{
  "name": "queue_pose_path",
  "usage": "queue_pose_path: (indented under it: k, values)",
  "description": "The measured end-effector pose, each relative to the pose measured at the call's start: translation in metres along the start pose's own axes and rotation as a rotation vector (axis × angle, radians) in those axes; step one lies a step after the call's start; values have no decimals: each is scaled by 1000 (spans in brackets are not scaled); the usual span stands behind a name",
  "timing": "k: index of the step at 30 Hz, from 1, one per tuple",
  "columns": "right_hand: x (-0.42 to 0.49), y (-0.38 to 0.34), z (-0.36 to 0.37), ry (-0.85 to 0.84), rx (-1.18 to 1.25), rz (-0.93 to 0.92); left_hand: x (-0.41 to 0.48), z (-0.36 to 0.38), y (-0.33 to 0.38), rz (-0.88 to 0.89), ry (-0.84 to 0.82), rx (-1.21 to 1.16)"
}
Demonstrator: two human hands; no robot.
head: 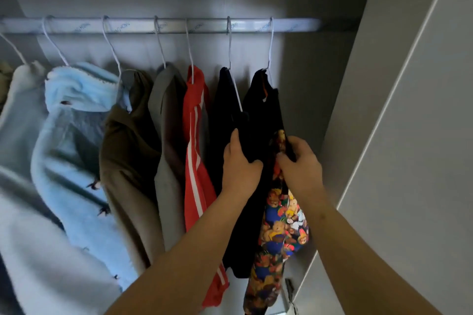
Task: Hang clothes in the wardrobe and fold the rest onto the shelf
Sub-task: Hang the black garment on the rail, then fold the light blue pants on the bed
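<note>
In the wardrobe (309, 64), left hand (240, 169) and right hand (300, 165) grip bear-print garment (277, 234).

A grey wardrobe (304, 66) fills the view, its back wall pale and dim. A silvery rail (204, 25) with printed lettering runs left to right near the top. At the right, a flat grey panel (409, 161) catches brighter light.

Black and teddy-bear-print garment (281, 222) hanging on the rightmost white hanger (271, 43), on the rail (143, 25), just beside another black garment (225, 105), then a red striped top (202, 186)
</note>
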State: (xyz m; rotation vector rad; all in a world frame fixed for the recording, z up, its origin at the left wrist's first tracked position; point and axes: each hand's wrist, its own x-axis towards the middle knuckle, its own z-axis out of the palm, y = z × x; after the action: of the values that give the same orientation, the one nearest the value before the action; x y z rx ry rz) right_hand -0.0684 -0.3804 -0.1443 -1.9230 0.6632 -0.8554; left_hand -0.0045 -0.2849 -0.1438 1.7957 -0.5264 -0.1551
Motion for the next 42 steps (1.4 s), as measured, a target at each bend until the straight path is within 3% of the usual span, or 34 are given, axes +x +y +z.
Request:
queue_pose_path:
  k: [7, 14, 21, 32, 42]
  values:
    - [-110, 47, -25, -56, 99, 287, -113, 12, -43, -243, -53, -29]
    - [-227, 95, -50, -93, 110, 602, -215, 21, -77, -498, -210, -48]
    - [-329, 116, -69, 33, 135, 893, -282, 29, -104, -647, -482, 66]
    - [-504, 74, -36, 290, 272, 1127, -392, -49, -141, -607, -856, 213]
    - [-698, 17, -116, 942, 415, 1180, -569, -29, -92, -311, -1357, 353]
